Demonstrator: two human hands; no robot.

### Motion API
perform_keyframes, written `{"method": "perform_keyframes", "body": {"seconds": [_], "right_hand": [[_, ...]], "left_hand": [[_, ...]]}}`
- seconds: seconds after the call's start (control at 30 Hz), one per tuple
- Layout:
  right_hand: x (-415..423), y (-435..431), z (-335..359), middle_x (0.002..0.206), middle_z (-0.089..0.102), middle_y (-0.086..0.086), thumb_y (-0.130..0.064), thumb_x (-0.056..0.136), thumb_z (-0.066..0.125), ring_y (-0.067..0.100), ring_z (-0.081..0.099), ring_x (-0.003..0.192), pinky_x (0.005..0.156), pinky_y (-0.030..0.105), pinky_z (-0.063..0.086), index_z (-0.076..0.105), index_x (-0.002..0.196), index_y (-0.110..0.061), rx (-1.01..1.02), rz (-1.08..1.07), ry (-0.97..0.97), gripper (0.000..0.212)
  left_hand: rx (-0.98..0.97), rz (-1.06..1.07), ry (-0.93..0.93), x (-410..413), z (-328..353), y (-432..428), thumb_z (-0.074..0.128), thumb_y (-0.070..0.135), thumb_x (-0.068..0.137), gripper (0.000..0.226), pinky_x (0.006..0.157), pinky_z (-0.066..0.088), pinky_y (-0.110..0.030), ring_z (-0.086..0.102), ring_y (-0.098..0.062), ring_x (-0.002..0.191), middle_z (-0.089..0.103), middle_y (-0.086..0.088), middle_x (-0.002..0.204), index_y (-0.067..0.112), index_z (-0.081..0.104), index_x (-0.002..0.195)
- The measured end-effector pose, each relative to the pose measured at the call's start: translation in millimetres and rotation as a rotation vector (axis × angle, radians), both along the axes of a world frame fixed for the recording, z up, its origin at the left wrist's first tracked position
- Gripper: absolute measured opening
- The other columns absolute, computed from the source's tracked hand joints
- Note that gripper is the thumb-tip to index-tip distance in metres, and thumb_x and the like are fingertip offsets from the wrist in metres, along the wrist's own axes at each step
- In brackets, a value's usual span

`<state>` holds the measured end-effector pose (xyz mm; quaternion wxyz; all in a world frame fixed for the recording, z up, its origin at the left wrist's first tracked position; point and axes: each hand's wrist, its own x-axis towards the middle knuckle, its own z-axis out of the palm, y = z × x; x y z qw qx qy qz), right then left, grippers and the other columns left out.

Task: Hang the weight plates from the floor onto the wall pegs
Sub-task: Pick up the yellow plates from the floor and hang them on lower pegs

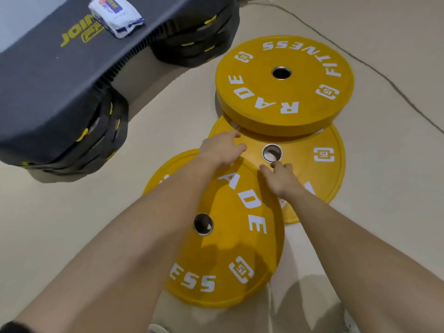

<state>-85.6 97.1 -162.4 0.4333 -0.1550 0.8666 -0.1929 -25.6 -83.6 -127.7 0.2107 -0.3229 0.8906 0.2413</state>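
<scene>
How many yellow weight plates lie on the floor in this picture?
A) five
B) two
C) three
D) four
C: three show, the far plate resting on the middle plate, and the near plate overlapping the middle one, where the left hand and right hand reach.

Middle plate (310, 150) lettering mostly hidden under top plate (283, 80), near plate (223, 227) and both arms; bench (60, 75) cut off at left edge.
</scene>
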Motion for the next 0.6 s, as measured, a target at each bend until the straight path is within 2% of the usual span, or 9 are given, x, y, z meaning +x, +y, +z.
{"method": "perform_keyframes", "body": {"seconds": [0.07,0.13,0.2,0.27,0.33,0.43,0.5,0.6], "right_hand": [[11.0,3.9,-28.4,0.144,0.039,0.018,-0.047,0.105,0.024,0.038,0.038,0.13,0.103,0.044,0.033,0.038,0.145,-0.012,-0.023,-0.041,-0.047,0.056],[17.4,6.5,-46.5,0.145,0.044,0.018,-0.052,0.103,0.019,0.035,0.041,0.129,0.1,0.041,0.032,0.041,0.145,-0.011,-0.036,-0.135,-0.089,0.062],[22.6,7.9,-54.8,0.149,0.042,0.016,-0.054,0.103,0.018,0.034,0.039,0.134,0.106,0.042,0.029,0.04,0.147,-0.013,-0.077,-0.304,-0.186,0.064],[22.4,6.7,-57.1,0.152,0.038,0.014,-0.053,0.103,0.016,0.033,0.036,0.137,0.11,0.043,0.026,0.034,0.151,-0.02,-0.123,-0.394,-0.256,0.06],[23.9,5.7,-53.9,0.151,0.04,0.014,-0.056,0.102,0.016,0.034,0.038,0.136,0.109,0.044,0.027,0.035,0.15,-0.019,-0.131,-0.384,-0.272,0.064],[29.1,8.1,-43.2,0.137,0.053,0.014,-0.084,0.082,0.023,0.035,0.049,0.122,0.102,0.046,0.036,0.048,0.139,-0.01,-0.089,-0.358,-0.239,0.096],[37.8,8.0,-25.9,0.128,0.056,0.013,-0.092,0.072,0.033,0.034,0.052,0.114,0.09,0.043,0.039,0.05,0.132,-0.006,-0.074,-0.327,-0.19,0.106],[53.7,3.4,3.4,0.111,0.062,0.01,-0.096,0.064,0.042,0.03,0.058,0.099,0.076,0.04,0.044,0.056,0.112,-0.007,-0.114,-0.226,-0.019,0.102]], "left_hand": [[-0.012,-0.059,-0.049,-9.9,-33.0,9.2,0.047,0.052,0.095,0.042,0.099,0.042,-0.041,0.055,-0.025,0.124,0.061,-0.001,0.135,0.031,0.061,0.129],[-0.089,-0.128,-0.096,-13.4,-53.3,17.7,0.043,0.053,0.096,0.041,0.095,0.039,-0.042,0.058,-0.026,0.116,0.067,-0.003,0.123,0.028,0.069,0.116],[-0.171,-0.188,-0.135,-14.3,-67.4,23.5,0.036,0.051,0.098,0.046,0.096,0.035,-0.046,0.058,-0.028,0.112,0.069,-0.006,0.117,0.024,0.071,0.111],[-0.232,-0.21,-0.159,-13.7,-72.1,25.1,0.031,0.048,0.099,0.049,0.098,0.034,-0.047,0.057,-0.03,0.114,0.067,-0.01,0.119,0.021,0.07,0.112],[-0.211,-0.207,-0.189,-14.1,-67.4,25.1,0.03,0.046,0.1,0.049,0.1,0.033,-0.047,0.055,-0.031,0.119,0.065,-0.012,0.126,0.019,0.067,0.118],[-0.171,-0.212,-0.216,-17.1,-49.9,30.5,0.033,0.045,0.098,0.049,0.104,0.031,-0.047,0.052,-0.032,0.124,0.061,-0.013,0.134,0.016,0.063,0.126],[-0.154,-0.212,-0.184,-13.5,-25.9,29.3,0.038,0.044,0.096,0.046,0.096,0.034,-0.044,0.054,-0.031,0.12,0.063,-0.013,0.13,0.017,0.065,0.12],[-0.151,-0.21,-0.139,-1.9,7.1,18.6,0.042,0.045,0.093,0.042,0.079,0.036,-0.036,0.059,-0.031,0.11,0.066,-0.013,0.123,0.018,0.067,0.112]]}}
